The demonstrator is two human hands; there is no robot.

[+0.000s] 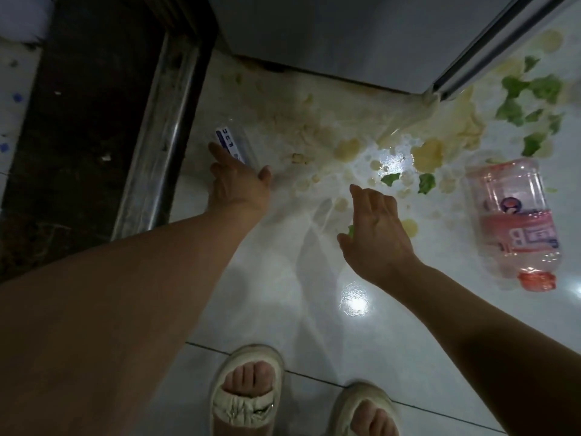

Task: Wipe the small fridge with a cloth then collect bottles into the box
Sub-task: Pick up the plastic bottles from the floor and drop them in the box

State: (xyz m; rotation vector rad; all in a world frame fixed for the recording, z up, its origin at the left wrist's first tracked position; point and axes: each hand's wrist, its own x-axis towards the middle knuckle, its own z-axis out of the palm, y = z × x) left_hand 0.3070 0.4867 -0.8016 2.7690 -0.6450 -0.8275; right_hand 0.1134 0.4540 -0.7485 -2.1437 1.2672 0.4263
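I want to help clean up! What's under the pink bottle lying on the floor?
The pink bottle lies on its side on the white tiled floor, among yellowish spill patches and green leaf scraps. Whether any spill sits right beneath it is hidden by the bottle itself.

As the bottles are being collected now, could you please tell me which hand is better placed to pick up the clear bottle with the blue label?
Left. The left hand reaches over the clear plastic bottle with the blue label, fingers at it; the right hand hovers open over bare floor, farther away.
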